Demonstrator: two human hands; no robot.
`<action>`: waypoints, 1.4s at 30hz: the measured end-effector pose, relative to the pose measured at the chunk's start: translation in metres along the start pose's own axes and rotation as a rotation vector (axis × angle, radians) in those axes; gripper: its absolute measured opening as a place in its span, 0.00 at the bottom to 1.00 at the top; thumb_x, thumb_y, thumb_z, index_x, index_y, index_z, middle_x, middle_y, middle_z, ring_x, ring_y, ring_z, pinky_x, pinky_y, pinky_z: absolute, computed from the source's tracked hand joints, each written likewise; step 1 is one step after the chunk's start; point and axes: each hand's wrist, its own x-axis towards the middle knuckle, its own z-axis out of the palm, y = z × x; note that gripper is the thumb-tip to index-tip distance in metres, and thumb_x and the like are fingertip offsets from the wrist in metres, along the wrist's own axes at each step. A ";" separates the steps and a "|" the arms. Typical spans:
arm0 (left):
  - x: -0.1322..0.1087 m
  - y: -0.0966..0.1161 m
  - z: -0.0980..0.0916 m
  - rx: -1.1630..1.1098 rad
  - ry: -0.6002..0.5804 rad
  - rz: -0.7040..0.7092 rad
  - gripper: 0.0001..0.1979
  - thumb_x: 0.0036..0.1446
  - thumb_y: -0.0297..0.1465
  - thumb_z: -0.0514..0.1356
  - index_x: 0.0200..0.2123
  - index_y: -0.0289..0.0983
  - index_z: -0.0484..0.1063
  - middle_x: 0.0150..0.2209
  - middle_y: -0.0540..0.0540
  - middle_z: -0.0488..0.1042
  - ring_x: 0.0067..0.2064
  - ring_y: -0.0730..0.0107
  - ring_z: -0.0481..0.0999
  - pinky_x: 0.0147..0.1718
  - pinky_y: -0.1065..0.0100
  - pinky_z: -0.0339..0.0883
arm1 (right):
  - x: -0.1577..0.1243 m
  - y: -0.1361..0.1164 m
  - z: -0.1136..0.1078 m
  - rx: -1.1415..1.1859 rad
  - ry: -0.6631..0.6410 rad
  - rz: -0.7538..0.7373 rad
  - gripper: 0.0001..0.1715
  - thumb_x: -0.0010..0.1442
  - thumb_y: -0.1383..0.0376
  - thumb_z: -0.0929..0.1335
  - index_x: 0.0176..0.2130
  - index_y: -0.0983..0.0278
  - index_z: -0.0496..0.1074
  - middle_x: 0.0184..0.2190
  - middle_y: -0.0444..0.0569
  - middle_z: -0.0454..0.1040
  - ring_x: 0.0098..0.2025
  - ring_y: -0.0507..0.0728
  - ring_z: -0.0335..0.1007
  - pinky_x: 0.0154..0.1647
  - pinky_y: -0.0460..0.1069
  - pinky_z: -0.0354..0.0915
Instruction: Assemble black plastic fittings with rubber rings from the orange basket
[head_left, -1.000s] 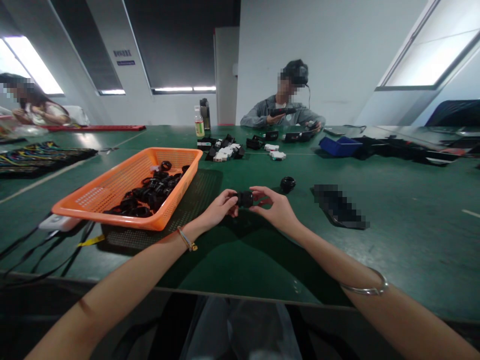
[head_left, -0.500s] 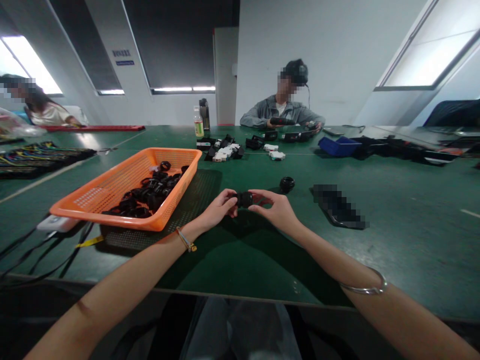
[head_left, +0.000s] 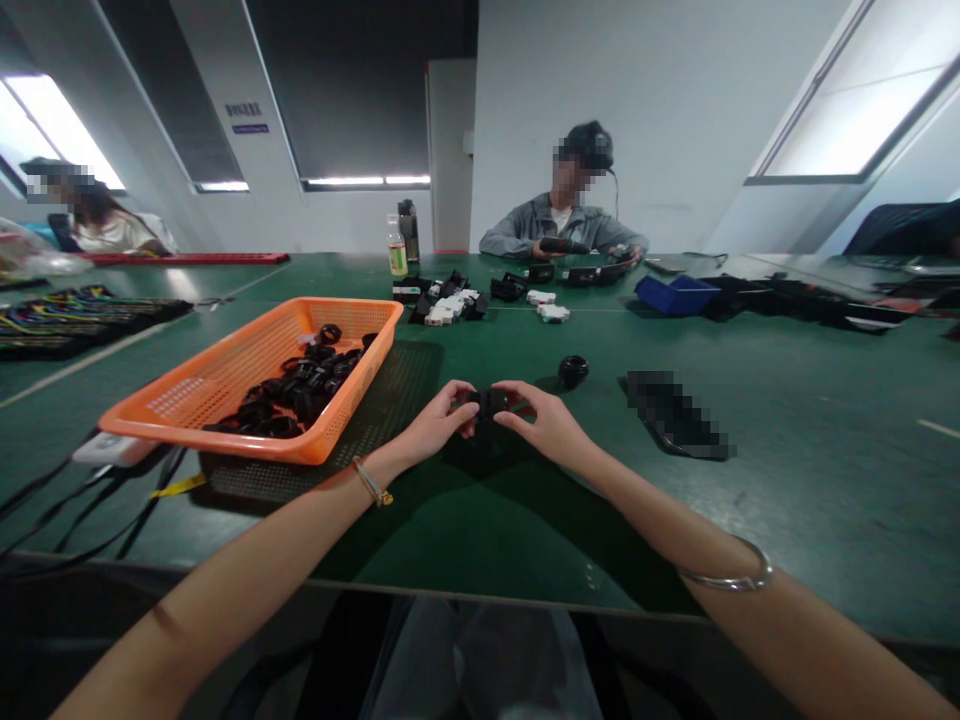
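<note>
My left hand (head_left: 441, 420) and my right hand (head_left: 546, 422) meet above the table in front of me. Between their fingertips is a small black round part (head_left: 495, 402), gripped from both sides. The fingers cover its ends, so I cannot tell whether it is one piece or two. Another black round part (head_left: 573, 371) lies on the table beyond my right hand. To the left stands an orange perforated basket (head_left: 150, 405), with several black ring-like parts (head_left: 300, 385) heaped inside.
A dark phone-like slab (head_left: 679, 415) lies to the right on the green table (head_left: 810, 430). White and black parts (head_left: 454, 302), a bottle (head_left: 396, 247) and a blue bin (head_left: 675, 296) are farther back. A power strip (head_left: 116, 448) touches the basket's side. Two people sit beyond.
The black part has turned slightly between my fingertips, and my right fingers have shifted a little left around it. The basket and the loose round part stay in place.
</note>
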 end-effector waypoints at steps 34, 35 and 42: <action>-0.010 0.016 0.008 0.525 0.038 0.118 0.13 0.49 0.30 0.59 0.40 0.37 0.65 0.38 0.45 0.71 0.41 0.62 0.70 0.43 0.62 0.62 | -0.003 -0.001 -0.001 -0.013 -0.025 0.007 0.17 0.50 0.66 0.69 0.42 0.65 0.72 0.37 0.51 0.77 0.37 0.57 0.74 0.40 0.53 0.71; -0.009 0.015 0.008 0.510 0.036 0.114 0.13 0.49 0.30 0.59 0.40 0.37 0.65 0.36 0.46 0.71 0.39 0.64 0.70 0.41 0.63 0.62 | -0.003 -0.001 -0.001 -0.013 -0.021 0.008 0.17 0.50 0.66 0.68 0.42 0.65 0.72 0.37 0.51 0.77 0.37 0.57 0.74 0.40 0.53 0.71; -0.003 0.003 0.008 0.098 -0.065 -0.013 0.17 0.55 0.45 0.51 0.36 0.36 0.59 0.22 0.54 0.63 0.21 0.78 0.63 0.23 0.73 0.57 | -0.004 -0.004 0.000 -0.053 0.036 -0.172 0.19 0.49 0.68 0.69 0.43 0.63 0.69 0.40 0.51 0.73 0.42 0.57 0.71 0.45 0.55 0.70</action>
